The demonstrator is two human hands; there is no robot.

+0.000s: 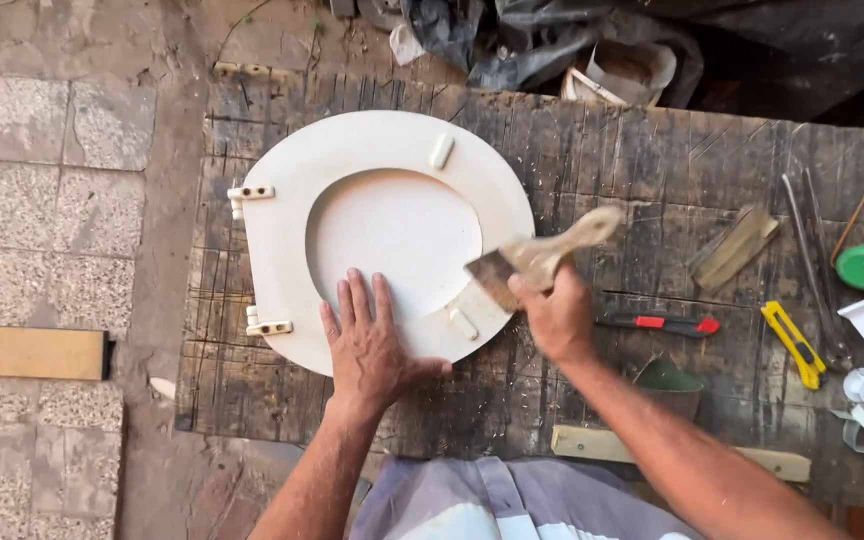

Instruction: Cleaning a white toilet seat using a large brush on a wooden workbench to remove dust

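Looking straight down at a dark, scratched wooden table (592,150), and there's a cream-white oval toilet seat (292,215) lying flat on its left half, underside up, its small bumpers and hinge fittings showing. The left hand (370,345) is pressed flat on the seat's near rim, fingers spread, palm down, an open grip that holds nothing but pins the seat to the table. The right hand (555,318) has its grip closed around the pale wooden handle of a worn putty knife (537,260), the wide metal blade angled down and meeting the seat's rim at its near right side, just beside one bumper. The tool looks blurred.

Off to the right of the hands lies a red and black utility knife (664,323), then a yellow utility knife (792,343) further along, with long metal tongs (814,262) next to it. A flat wooden scraper (735,248) rests above them. A pale wooden strip (592,443) sits along the near edge of the table.
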